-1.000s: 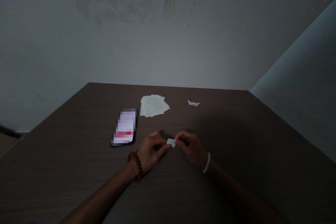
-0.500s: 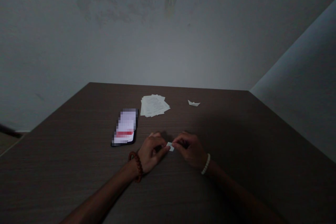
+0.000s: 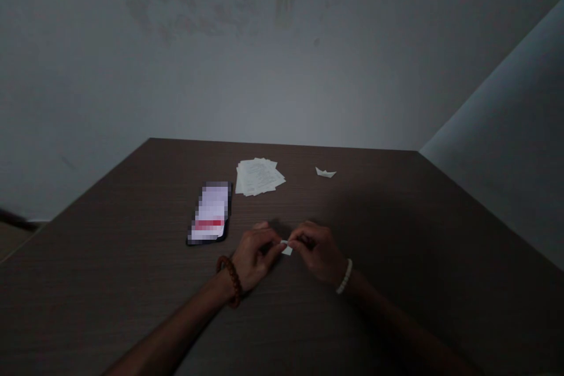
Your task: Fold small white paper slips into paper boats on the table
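Observation:
A small folded piece of white paper (image 3: pixel 287 251) is held between both hands, just above or on the dark wooden table (image 3: pixel 282 329). My left hand (image 3: pixel 256 254) is closed, its thumb and fingertips pinching the paper's left side. From the right, my right hand (image 3: pixel 318 251) pinches the upper right edge of it. The fingertips almost meet and hide part of the folds. A brown bead bracelet (image 3: pixel 230 279) circles the left wrist, a pale one (image 3: pixel 345 276) the right.
A phone (image 3: pixel 210 212) with a lit, blurred screen lies left of the hands. Behind them is a stack of printed paper sheets (image 3: pixel 259 176). A small folded paper boat (image 3: pixel 325 173) sits farther right, near the table's back edge. Beyond stands a stained wall (image 3: pixel 282 82).
The fingertips have drawn slightly closer together over the paper, and its upper part looks folded differently. The phone, sheets and paper boat are where they were.

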A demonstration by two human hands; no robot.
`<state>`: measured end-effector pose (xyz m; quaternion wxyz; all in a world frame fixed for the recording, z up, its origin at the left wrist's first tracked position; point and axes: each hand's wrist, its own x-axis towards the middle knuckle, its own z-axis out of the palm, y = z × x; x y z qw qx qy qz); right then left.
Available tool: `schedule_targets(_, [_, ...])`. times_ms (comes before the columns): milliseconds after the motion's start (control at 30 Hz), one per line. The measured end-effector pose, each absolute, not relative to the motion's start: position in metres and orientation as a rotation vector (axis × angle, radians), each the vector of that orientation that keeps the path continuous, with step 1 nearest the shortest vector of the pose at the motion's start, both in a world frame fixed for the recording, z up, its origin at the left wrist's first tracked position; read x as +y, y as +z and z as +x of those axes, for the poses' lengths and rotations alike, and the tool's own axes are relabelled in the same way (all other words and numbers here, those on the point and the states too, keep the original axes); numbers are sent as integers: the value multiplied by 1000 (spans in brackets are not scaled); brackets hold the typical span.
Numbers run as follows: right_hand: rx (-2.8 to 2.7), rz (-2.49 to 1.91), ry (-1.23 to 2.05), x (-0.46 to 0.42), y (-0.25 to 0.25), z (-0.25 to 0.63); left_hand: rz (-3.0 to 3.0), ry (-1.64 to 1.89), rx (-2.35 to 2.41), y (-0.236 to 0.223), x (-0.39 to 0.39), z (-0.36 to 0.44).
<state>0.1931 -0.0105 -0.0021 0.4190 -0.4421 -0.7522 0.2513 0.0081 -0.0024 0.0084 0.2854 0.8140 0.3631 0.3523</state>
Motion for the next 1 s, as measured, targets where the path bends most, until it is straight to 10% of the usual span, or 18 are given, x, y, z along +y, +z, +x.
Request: schedule_targets(1000, [-2026, -1019, 495, -10, -9, 195, 2370, 939, 965, 0, 0, 6])
